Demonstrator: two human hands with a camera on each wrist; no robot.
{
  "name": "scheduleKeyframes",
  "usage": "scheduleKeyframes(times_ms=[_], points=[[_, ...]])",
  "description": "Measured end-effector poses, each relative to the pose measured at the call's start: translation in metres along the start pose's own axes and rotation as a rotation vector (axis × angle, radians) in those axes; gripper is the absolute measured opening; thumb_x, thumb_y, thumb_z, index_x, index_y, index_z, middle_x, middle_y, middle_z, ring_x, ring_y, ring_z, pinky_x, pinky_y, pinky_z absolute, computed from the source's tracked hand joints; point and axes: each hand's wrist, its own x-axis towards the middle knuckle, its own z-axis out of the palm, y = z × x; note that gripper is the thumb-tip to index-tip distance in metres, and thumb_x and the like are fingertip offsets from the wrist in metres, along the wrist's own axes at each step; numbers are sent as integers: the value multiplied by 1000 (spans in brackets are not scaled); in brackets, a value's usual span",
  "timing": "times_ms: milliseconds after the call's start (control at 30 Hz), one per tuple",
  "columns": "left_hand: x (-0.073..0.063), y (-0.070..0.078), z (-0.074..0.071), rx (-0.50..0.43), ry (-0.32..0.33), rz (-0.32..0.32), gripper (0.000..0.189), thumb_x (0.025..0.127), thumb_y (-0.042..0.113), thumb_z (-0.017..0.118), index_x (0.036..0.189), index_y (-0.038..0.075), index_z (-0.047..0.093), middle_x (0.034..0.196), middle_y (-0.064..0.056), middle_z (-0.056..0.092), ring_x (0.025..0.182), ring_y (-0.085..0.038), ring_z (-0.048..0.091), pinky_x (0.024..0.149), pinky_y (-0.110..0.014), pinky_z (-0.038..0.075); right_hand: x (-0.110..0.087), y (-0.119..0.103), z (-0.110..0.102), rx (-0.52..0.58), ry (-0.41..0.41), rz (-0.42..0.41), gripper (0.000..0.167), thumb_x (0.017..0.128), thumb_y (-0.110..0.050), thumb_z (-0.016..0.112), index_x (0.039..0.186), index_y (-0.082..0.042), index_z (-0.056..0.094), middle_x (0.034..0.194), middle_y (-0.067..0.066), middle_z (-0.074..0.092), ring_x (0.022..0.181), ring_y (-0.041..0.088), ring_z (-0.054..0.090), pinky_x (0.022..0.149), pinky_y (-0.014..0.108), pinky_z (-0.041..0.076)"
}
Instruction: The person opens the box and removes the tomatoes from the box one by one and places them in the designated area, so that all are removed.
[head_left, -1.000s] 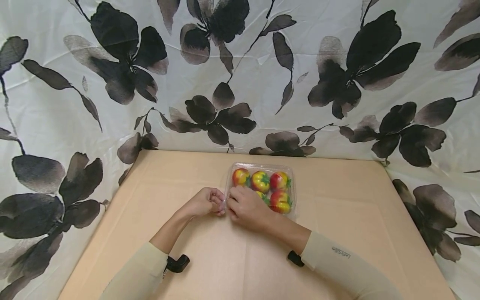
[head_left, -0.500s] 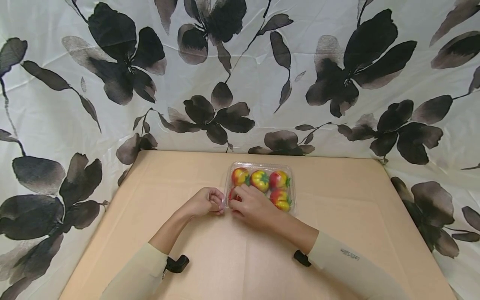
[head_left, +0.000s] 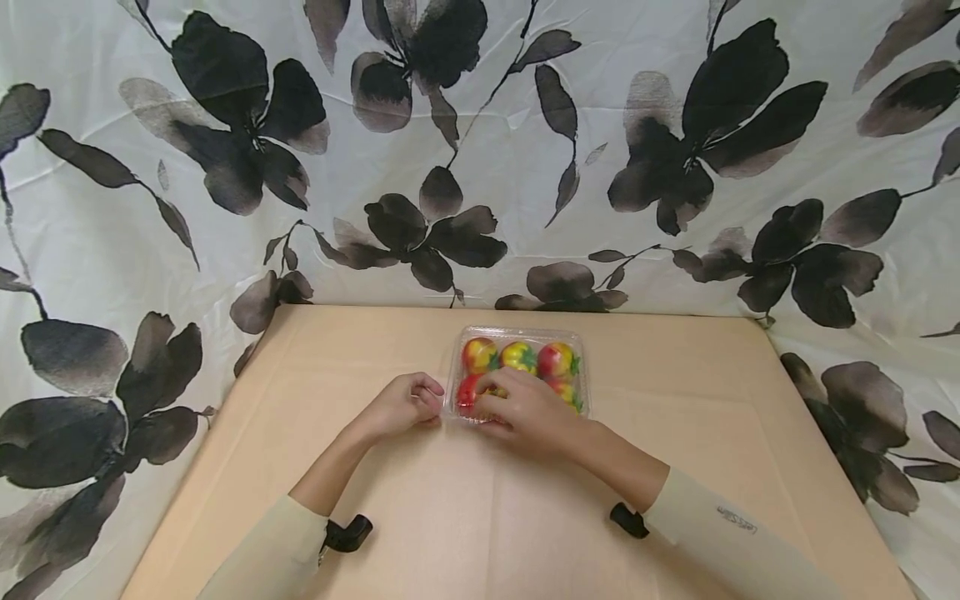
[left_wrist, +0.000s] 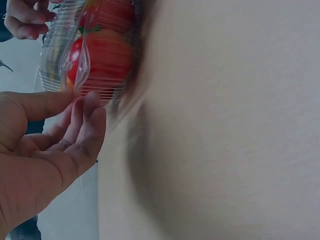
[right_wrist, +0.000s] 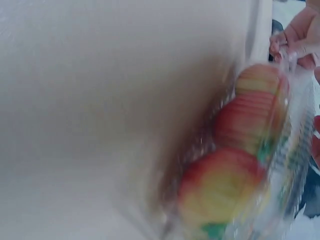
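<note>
A clear plastic clamshell box lies on the table, with several red-and-yellow fruits with green leaves inside. In the left wrist view, its ribbed plastic covers a red fruit. My left hand pinches the box's near left corner between thumb and fingertips, also plain in the left wrist view. Over the front part of the box is my right hand, its fingers loosely bent above the lid and hiding some fruits. Whether its fingertips touch the lid is hard to tell.
The box stands near the back edge of the tan table. Behind and beside the table hangs a white cloth with dark flowers. Dark wrist cameras show at both sleeves.
My right hand has moved right from the box's left corner, uncovering a red fruit at the front left. The left hand keeps nearly the same place.
</note>
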Motion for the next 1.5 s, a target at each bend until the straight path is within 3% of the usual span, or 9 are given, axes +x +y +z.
scheduleKeyframes(times_ms=[133,267,533,767,933,1200,1300,1433,1500], points=[[-3,8,-5,147,82,46,27,87,-10,58,113,-9,62,89,-13,65,78,-21,65,69,-24,54,-7,7,-13,39,-18,50,26,85,-31,86,106,-21,76,121,0,65,113,17,59,100,34,56],[-5,22,-9,249,151,94,20,91,-4,67,111,-6,64,91,-12,66,80,-20,64,71,-25,52,-15,13,-26,103,-41,139,30,83,-29,88,109,-20,77,122,-1,64,116,17,58,99,36,59],[-5,44,-10,320,185,188,16,92,0,70,107,0,66,95,-11,67,87,-21,67,76,-27,56,-33,23,-44,202,-65,284,34,84,-28,87,113,-16,75,126,-1,63,121,20,58,101,41,59],[-5,61,0,346,171,298,20,92,-1,70,111,-3,64,101,-13,68,92,-23,67,81,-34,61,-50,33,-54,318,-50,392,32,86,-18,85,116,-18,74,129,2,64,123,25,59,101,47,59],[-5,73,12,394,159,369,21,91,0,72,111,1,65,105,-13,67,96,-23,65,85,-40,61,-66,41,-60,363,-4,414,34,83,-13,86,115,-17,74,126,3,67,122,25,62,102,52,57],[-2,89,35,482,110,446,27,88,6,80,110,5,64,111,-9,65,99,-24,62,88,-41,60,-93,54,-68,417,55,466,39,84,-7,84,121,-11,71,124,1,70,117,16,64,91,34,62],[-3,92,43,529,93,462,30,87,10,83,110,7,64,115,-8,65,105,-22,61,95,-40,59,-104,57,-69,430,52,510,35,85,-9,83,118,-11,72,119,-1,70,112,16,65,89,33,63],[-3,95,52,586,65,465,31,87,15,84,111,8,65,124,-8,62,120,-24,59,106,-41,55,-120,61,-67,465,33,561,30,87,-9,82,114,-9,71,112,2,70,105,24,68,87,31,63],[-2,96,57,610,48,477,31,87,17,83,112,9,66,126,-7,60,121,-24,58,106,-40,55,-127,62,-65,499,22,591,28,88,-9,81,114,-9,70,112,7,70,104,29,68,88,33,63]])
